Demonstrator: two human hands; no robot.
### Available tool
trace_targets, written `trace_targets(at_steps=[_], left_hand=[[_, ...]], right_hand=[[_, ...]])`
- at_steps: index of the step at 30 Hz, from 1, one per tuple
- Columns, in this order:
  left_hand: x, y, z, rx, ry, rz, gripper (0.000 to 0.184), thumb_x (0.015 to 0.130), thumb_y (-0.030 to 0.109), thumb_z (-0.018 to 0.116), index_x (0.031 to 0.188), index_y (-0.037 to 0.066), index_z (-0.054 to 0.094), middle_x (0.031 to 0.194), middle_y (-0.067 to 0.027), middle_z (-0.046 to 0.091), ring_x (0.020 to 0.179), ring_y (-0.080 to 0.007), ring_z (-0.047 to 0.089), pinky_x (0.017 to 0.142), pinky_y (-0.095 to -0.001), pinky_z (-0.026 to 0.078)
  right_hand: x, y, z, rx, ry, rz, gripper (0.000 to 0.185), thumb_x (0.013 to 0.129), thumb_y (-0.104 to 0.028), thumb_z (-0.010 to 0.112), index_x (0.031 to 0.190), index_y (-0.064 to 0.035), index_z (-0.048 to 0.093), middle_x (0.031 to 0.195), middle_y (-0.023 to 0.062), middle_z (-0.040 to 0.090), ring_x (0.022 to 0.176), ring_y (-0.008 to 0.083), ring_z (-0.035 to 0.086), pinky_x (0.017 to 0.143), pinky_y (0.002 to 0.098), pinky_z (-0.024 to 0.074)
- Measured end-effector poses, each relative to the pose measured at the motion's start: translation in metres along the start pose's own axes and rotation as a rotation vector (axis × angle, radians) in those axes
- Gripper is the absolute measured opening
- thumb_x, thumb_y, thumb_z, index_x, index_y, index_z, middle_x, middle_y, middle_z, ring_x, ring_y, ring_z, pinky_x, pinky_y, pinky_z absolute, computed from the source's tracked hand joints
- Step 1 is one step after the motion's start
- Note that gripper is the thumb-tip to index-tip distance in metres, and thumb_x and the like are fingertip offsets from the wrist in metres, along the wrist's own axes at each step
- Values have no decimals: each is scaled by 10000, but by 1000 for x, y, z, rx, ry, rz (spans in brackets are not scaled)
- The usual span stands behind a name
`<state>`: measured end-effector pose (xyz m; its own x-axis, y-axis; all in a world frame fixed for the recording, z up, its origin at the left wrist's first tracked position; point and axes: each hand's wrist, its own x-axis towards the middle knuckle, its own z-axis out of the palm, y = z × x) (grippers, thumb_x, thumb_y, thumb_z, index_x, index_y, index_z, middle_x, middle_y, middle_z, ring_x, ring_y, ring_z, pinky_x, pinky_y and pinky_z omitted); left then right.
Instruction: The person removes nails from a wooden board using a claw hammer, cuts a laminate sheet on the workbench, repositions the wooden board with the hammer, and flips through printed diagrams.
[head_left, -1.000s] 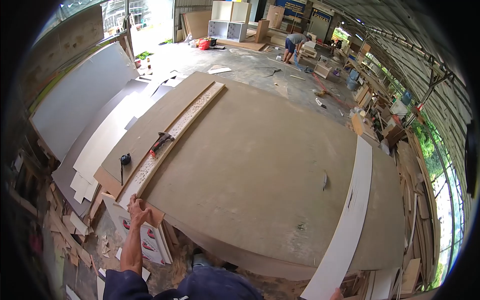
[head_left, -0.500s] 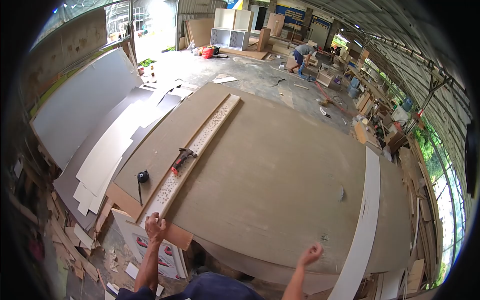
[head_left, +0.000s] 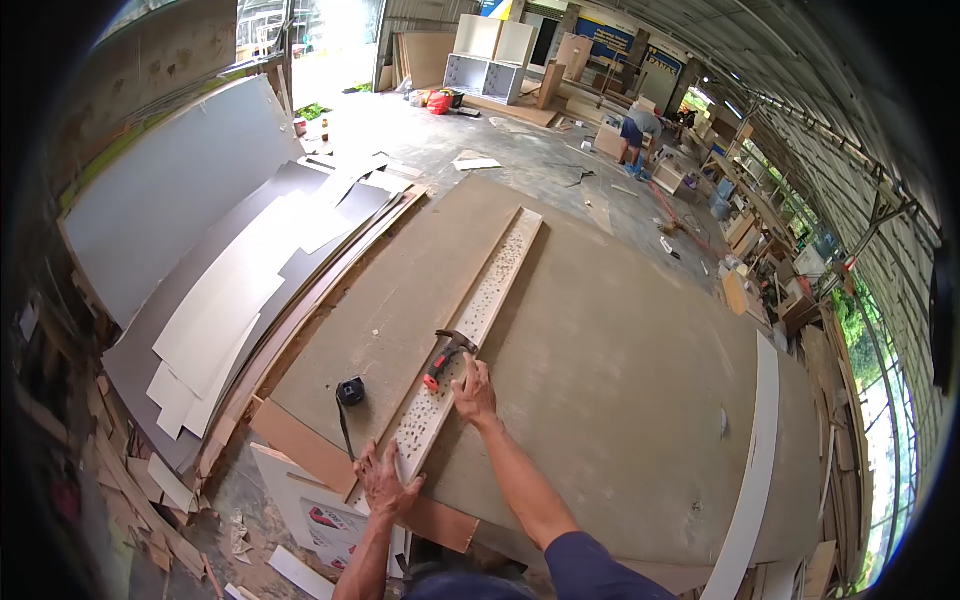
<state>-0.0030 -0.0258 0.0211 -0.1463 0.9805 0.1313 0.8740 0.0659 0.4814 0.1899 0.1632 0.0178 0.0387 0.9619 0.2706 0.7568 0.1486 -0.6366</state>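
Note:
A long white perforated strip (head_left: 492, 290), dotted with many dark marks, lies along a wooden edge on a large brown panel (head_left: 620, 380). My left hand (head_left: 385, 482) rests on the strip's near end, fingers spread. Against the strip's right edge, my right hand (head_left: 474, 392) has its fingers loosely extended and touches it beside the hammer. That hammer (head_left: 440, 367), with a red-and-black handle and dark head, lies on the strip. A black tape measure (head_left: 350, 391) sits to the left on the panel, its strap or tape trailing toward my left hand.
A narrow white strip (head_left: 757, 440) crosses the panel's right side. White sheets (head_left: 225, 330) are stacked at left beside a leaning pale board (head_left: 190, 170). Scrap wood (head_left: 130, 490) litters the floor. Farther back, a person (head_left: 637, 130) bends near cabinets. A printed box (head_left: 335, 525) stands below the panel's edge.
My right hand has swung left from the panel's near right side to the perforated strip beside the hammer, its fingers loosening. My left hand has spread its fingers on the strip. The view has shifted.

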Motion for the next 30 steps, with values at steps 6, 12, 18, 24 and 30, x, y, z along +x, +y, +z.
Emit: trace_targets(at_steps=[6, 12, 18, 24, 30], left_hand=[[3, -1, -1, -33, -63, -28, 926, 615, 442, 808, 1404, 120, 445, 1455, -220, 287, 1355, -367, 260, 1114, -515, 158], [10, 0, -2, -67, -122, -39, 914, 638, 441, 794, 1412, 113, 436, 1458, -229, 276, 1360, -369, 248, 1110, -510, 150], [11, 3, -5, -66, -81, -31, 902, 596, 423, 798, 1375, 105, 473, 1437, -242, 310, 1354, -378, 260, 1101, -511, 159], [9, 5, -2, -64, -92, -17, 907, 592, 425, 795, 1374, 98, 472, 1421, -243, 329, 1349, -373, 268, 1097, -505, 160], [11, 7, -1, -60, -106, -1, 916, 619, 415, 795, 1401, 100, 437, 1433, -251, 303, 1363, -380, 242, 1107, -528, 151]], right_hand=[[57, -18, 32, -381, -136, 136, 633, 887, -449, 579, 1422, -171, 386, 1239, 176, 545, 1196, 356, 491, 1039, 549, 326], [82, -23, 48, -457, -47, 331, 635, 862, -478, 605, 1313, -66, 433, 1218, 197, 567, 1181, 321, 540, 1010, 547, 365], [83, -35, 47, -352, -175, 374, 777, 770, -403, 707, 1315, 28, 360, 1201, 258, 546, 1079, 353, 606, 958, 483, 464], [68, -25, 45, -136, -70, 417, 725, 706, -310, 749, 1239, 31, 393, 1129, 266, 580, 1066, 403, 603, 905, 452, 513], [3, -36, -26, 362, 33, 424, 393, 700, -297, 732, 878, 36, 622, 753, 135, 643, 703, 202, 627, 644, 337, 507]])
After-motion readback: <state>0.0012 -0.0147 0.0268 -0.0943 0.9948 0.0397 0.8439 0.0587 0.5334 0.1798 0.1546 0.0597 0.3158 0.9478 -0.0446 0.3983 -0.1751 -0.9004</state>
